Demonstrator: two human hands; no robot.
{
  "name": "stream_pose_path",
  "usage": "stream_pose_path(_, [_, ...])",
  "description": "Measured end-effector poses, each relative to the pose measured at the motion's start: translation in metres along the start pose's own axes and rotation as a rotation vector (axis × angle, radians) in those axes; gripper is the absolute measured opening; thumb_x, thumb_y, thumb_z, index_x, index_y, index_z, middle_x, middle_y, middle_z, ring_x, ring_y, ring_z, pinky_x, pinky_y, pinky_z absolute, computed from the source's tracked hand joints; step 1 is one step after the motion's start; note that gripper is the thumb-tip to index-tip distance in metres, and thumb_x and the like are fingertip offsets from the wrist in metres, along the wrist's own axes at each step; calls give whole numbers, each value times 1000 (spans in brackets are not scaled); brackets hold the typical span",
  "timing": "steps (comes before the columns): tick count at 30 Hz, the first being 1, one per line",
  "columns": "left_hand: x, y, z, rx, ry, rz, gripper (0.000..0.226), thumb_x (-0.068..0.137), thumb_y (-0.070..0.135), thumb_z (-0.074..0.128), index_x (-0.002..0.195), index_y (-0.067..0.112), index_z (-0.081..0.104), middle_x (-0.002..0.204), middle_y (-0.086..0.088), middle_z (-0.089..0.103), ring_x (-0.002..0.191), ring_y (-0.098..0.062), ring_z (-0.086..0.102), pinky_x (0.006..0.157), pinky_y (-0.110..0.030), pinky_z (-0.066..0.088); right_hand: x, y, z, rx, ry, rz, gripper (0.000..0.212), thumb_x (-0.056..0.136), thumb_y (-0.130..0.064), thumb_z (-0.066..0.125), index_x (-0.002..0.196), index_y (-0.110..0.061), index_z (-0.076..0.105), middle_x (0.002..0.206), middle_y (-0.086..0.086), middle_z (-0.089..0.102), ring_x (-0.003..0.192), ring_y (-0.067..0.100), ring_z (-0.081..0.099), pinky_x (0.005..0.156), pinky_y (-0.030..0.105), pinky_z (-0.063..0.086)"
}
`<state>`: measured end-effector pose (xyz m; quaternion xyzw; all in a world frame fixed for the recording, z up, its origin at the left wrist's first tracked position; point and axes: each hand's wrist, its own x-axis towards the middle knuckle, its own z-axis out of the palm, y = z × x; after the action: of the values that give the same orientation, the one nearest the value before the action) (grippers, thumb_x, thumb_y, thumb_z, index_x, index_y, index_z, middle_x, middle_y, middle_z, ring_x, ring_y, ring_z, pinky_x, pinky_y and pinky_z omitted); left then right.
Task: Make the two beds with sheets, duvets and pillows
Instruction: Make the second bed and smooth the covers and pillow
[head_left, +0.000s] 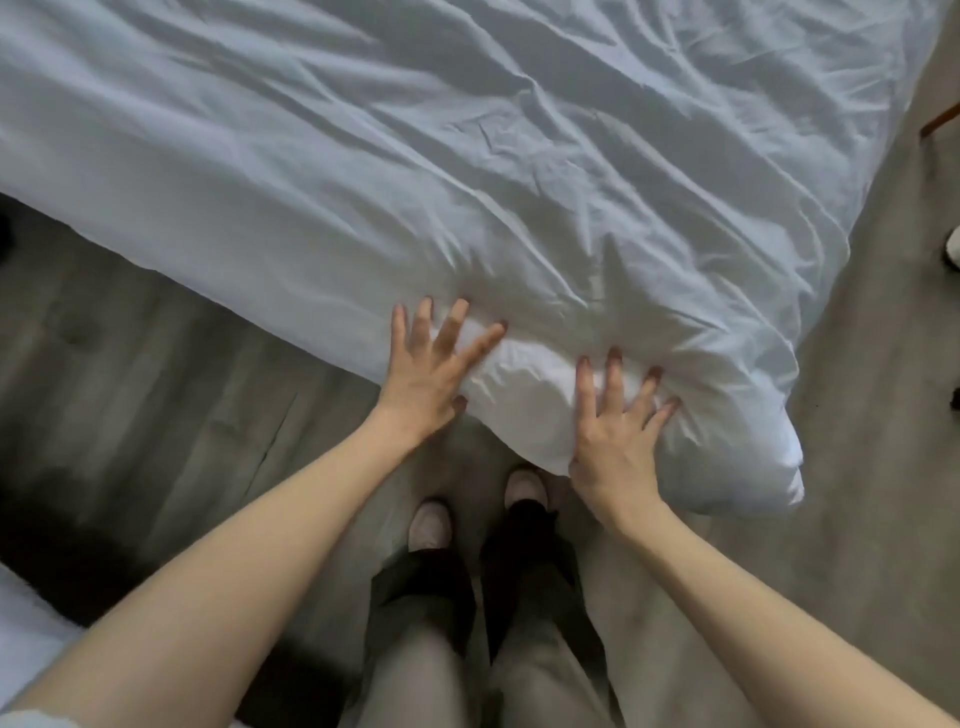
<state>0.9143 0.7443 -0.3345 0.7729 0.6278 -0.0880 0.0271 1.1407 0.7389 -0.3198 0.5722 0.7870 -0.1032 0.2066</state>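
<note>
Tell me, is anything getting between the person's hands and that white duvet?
Nothing visible. The left hand and the right hand both press straight onto the duvet near its corner, fingers spread, with bare skin on the cloth.

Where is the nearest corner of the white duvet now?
The duvet corner hangs at lower right of the head view, over the grey floor, just right of the right hand pressing flat on it.

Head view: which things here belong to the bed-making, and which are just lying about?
Job: white duvet, wrinkled, corner hanging off the bed; left hand and right hand, both pressing flat on its near edge; white bedding at lower left.
Lying about: wooden leg at upper right; white object at the right edge, too cropped to identify.
</note>
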Motion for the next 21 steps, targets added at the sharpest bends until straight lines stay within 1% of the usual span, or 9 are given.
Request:
stream_pose_path(2, [6,-6,3,-49,87,24,104,51,41,89,141,31,38,139,-10,28,122,-40,29,103,-71,26,7,10,8,31,232,-32,71,71,11,63,137,-9,46,143,24,39,118,61,38,95,72,33])
stream_pose_path(4, [9,-2,4,-85,129,34,92,54,42,88,135,24,49,136,-9,32,120,-39,30,104,-69,27,17,25,7,105,439,-33,49,68,16,62,112,-6,60,118,18,57,95,47,53,79,56,47])
stream_pose_path(6, [13,7,-2,-103,153,6,80,55,43,88,125,18,56,128,-9,44,114,-37,38,102,-65,34,27,37,-1,164,498,-41,33,62,16,66,86,-6,62,87,14,63,71,37,55,60,39,44])
stream_pose_path(8, [19,17,-11,-118,156,-11,57,59,37,88,106,14,65,107,-8,61,97,-35,53,98,-57,42,34,41,-11,212,421,-32,25,63,15,63,74,-7,58,74,12,61,62,31,50,56,31,31])
stream_pose_path(10, [27,24,-23,-146,141,16,32,64,23,87,85,11,67,84,-8,64,78,-32,59,88,-45,49,35,39,-19,266,342,-1,23,72,13,53,76,-9,57,78,12,62,66,27,44,61,31,25])
stream_pose_path(11, [30,25,-30,-180,122,30,24,68,15,85,81,9,66,79,-9,65,74,-32,59,82,-38,49,33,38,-23,280,308,6,24,74,12,50,78,-11,56,81,11,62,69,27,43,63,31,25])
stream_pose_path(13, [32,23,-42,-291,30,-6,10,84,10,69,93,7,65,93,-11,66,87,-33,59,78,-34,42,24,39,-35,292,260,13,26,74,9,49,79,-15,55,85,9,62,73,27,46,65,31,25])
stream_pose_path(16, [18,11,-62,-530,-69,-110,19,92,14,57,108,9,65,110,-9,66,104,-28,57,81,-28,35,2,42,-63,333,212,-21,24,72,6,52,81,-14,62,86,7,65,82,32,56,67,31,28])
stream_pose_path(21, [-11,11,-106,-634,64,-189,17,89,15,61,102,14,71,103,-3,71,98,-23,62,71,-22,28,-30,53,-108,400,272,-58,25,75,3,54,85,-14,70,84,6,69,84,31,59,70,30,34])
